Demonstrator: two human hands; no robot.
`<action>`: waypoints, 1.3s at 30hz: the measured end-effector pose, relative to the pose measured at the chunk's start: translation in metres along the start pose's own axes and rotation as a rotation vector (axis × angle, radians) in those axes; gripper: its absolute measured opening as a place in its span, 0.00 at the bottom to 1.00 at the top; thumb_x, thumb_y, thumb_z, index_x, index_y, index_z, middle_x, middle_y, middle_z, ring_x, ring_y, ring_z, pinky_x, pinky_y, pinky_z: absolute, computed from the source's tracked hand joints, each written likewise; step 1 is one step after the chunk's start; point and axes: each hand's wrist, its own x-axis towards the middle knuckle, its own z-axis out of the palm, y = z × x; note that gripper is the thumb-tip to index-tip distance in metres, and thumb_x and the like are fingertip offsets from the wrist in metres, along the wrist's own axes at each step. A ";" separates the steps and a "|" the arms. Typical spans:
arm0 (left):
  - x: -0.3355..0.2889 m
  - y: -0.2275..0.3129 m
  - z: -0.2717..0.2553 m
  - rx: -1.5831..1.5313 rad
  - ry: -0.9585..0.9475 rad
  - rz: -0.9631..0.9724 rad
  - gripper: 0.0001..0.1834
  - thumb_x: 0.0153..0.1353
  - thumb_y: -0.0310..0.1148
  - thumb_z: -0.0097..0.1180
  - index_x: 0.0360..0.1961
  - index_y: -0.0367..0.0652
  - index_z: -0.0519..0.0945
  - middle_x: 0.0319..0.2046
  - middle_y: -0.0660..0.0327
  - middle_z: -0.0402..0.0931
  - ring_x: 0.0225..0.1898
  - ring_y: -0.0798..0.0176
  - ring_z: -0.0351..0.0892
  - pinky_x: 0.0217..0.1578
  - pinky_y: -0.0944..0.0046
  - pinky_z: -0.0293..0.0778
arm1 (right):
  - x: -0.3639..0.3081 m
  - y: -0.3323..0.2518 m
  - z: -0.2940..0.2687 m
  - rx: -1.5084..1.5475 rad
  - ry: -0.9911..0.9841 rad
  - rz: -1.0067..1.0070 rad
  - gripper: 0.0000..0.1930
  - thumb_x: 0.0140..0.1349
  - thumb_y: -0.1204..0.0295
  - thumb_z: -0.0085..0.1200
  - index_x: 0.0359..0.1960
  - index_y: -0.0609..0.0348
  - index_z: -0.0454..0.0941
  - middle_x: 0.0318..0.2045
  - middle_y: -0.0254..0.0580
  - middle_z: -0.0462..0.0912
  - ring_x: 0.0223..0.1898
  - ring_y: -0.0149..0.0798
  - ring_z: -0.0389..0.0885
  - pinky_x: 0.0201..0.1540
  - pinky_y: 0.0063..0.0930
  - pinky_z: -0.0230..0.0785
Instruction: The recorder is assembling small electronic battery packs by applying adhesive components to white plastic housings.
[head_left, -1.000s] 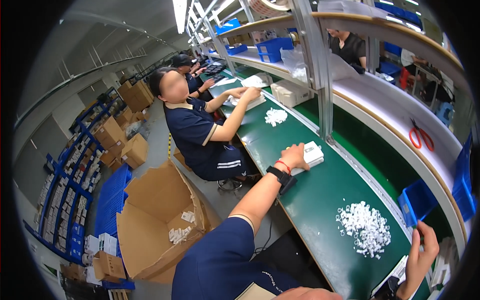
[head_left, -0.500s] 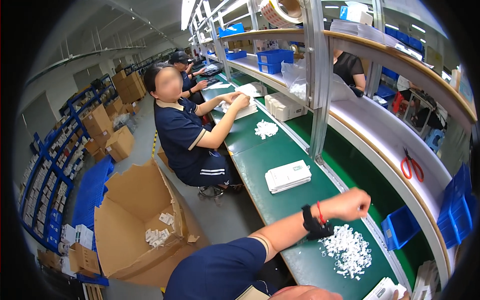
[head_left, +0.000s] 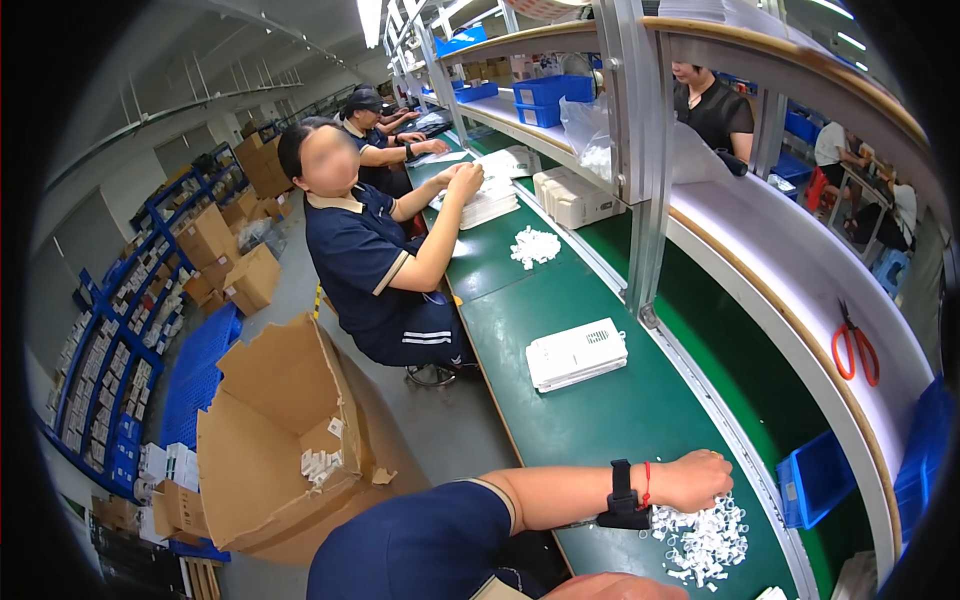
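Observation:
My left hand (head_left: 694, 481), with a black strap and a red cord at the wrist, is over the far edge of a pile of small white plastic pieces (head_left: 708, 545). Its fingers curl downward against the pieces, and whatever they pinch is hidden. Some pieces in the pile look like little loops or clips. Farther along the green table, beyond the hand, lies a stack of flat white packages (head_left: 577, 355). My right hand is out of the picture. A sliver of a white item (head_left: 772, 594) shows at the bottom edge.
A large open carton (head_left: 270, 440) stands left of the table. A co-worker (head_left: 365, 235) sits farther along, handling white packages near a second white pile (head_left: 535, 247). Right of the table are a metal rail, a blue bin (head_left: 815, 480) and a shelf with red-handled pliers (head_left: 856, 350).
My left hand has come down from above the table onto the far side of the pile. My right hand and most of the white package at lower right have left the picture.

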 end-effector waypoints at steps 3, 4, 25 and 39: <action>-0.003 0.008 -0.009 0.076 0.016 -0.037 0.07 0.45 0.30 0.62 0.21 0.38 0.77 0.27 0.54 0.73 0.38 0.49 0.74 0.42 0.52 0.70 | 0.024 0.101 0.079 -0.108 0.365 -0.310 0.38 0.48 0.49 0.65 0.52 0.69 0.75 0.49 0.63 0.77 0.53 0.59 0.74 0.59 0.43 0.63; -0.001 0.010 -0.010 0.081 0.036 -0.011 0.07 0.44 0.30 0.62 0.19 0.38 0.78 0.26 0.54 0.73 0.37 0.49 0.74 0.41 0.52 0.70 | 0.015 0.096 0.069 -0.119 0.339 -0.313 0.38 0.48 0.49 0.65 0.52 0.69 0.75 0.49 0.63 0.77 0.53 0.59 0.74 0.59 0.43 0.63; -0.001 0.009 -0.024 -0.070 0.023 0.038 0.06 0.47 0.30 0.61 0.26 0.42 0.77 0.27 0.56 0.76 0.37 0.50 0.76 0.41 0.53 0.70 | -0.005 0.012 0.041 0.280 0.258 0.042 0.41 0.31 0.75 0.73 0.54 0.67 0.71 0.44 0.54 0.75 0.45 0.53 0.76 0.50 0.38 0.69; 0.003 0.025 -0.047 -0.596 0.129 -0.102 0.08 0.56 0.27 0.62 0.27 0.36 0.75 0.22 0.63 0.77 0.25 0.75 0.77 0.26 0.72 0.74 | -0.005 0.039 0.003 1.464 0.207 0.100 0.13 0.59 0.83 0.51 0.46 0.69 0.71 0.31 0.40 0.82 0.26 0.28 0.79 0.31 0.19 0.71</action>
